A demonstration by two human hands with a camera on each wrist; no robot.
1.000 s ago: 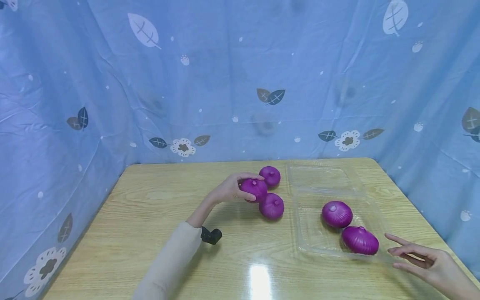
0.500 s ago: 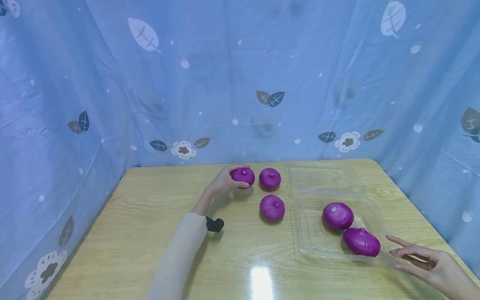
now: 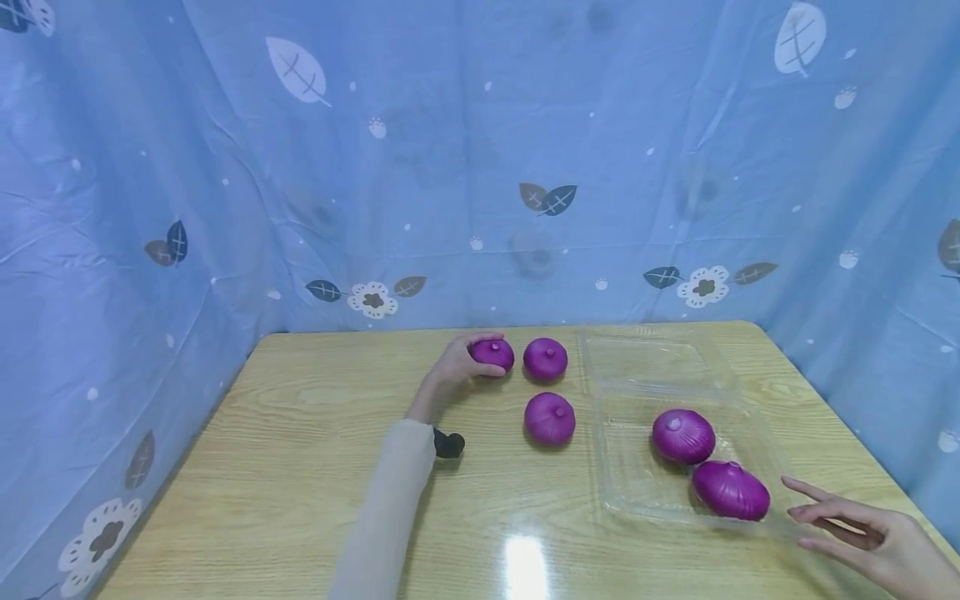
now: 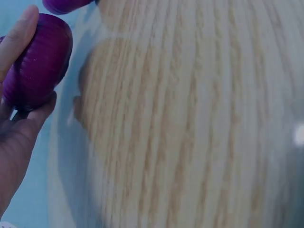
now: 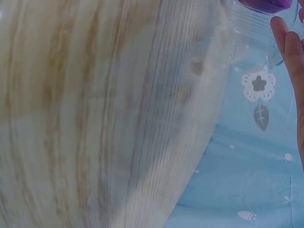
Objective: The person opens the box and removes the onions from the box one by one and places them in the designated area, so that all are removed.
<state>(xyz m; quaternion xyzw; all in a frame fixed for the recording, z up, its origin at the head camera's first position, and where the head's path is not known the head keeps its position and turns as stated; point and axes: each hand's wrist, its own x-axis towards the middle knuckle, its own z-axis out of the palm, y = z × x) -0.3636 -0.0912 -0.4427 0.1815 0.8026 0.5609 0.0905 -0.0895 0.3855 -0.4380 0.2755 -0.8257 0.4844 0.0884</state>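
Though open, container (image 3: 625, 479) with two onions (image 3: 684, 437).

A long, plain sleeve (image 3: 385, 521) clothes the left arm, off-white with a faint beige-grey cast, smooth and without any visible pattern. It fits fairly close, running down to a simple cuff (image 3: 417, 432) at the wrist. Beside that cuff juts a small black wrist camera (image 3: 450, 445), its outer end rounded and knobby. Left grip (image 3: 452, 364) and right grip (image 3: 873, 535) are bare human hands.
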